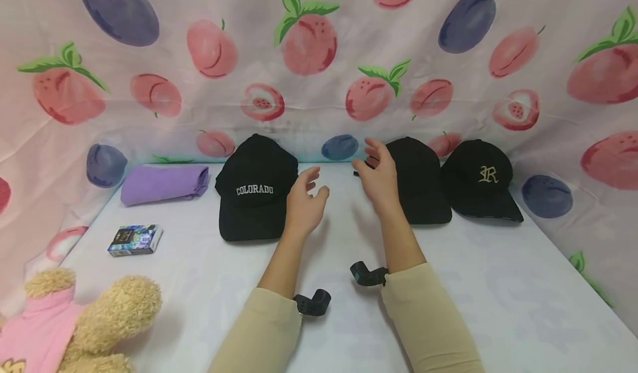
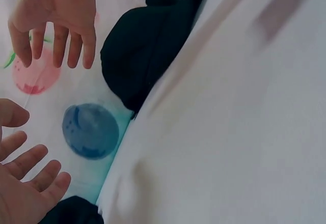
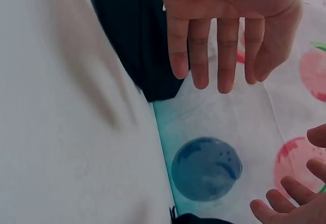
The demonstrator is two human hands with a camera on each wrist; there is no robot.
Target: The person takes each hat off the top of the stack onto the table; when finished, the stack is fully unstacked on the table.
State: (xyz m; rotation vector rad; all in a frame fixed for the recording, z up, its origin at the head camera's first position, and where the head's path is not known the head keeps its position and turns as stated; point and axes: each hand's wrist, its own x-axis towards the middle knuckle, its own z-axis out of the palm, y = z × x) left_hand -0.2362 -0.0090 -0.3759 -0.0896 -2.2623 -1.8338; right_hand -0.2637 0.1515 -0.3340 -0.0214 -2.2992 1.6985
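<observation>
Both hands hover above the white table with nothing in them. In the head view my left hand [image 1: 305, 204] is beside a black cap with COLORADO lettering [image 1: 254, 196], its fingers loosely bent. My right hand [image 1: 380, 176] is held up just left of a plain black cap [image 1: 421, 185], partly in front of it. To that cap's right, and touching it or nearly so, sits a black cap with a gold letter emblem [image 1: 476, 182]. The right wrist view shows the right hand [image 3: 229, 25] with fingers extended, and the left hand [image 3: 295, 203] at the lower right.
A folded purple cloth [image 1: 164, 185] lies at the back left of the white table [image 1: 339, 329]. In front of it is a small patterned box [image 1: 135, 240]. A plush toy in pink [image 1: 45, 323] occupies the near left corner. Fruit-printed fabric [image 1: 319, 91] hangs behind and at the sides.
</observation>
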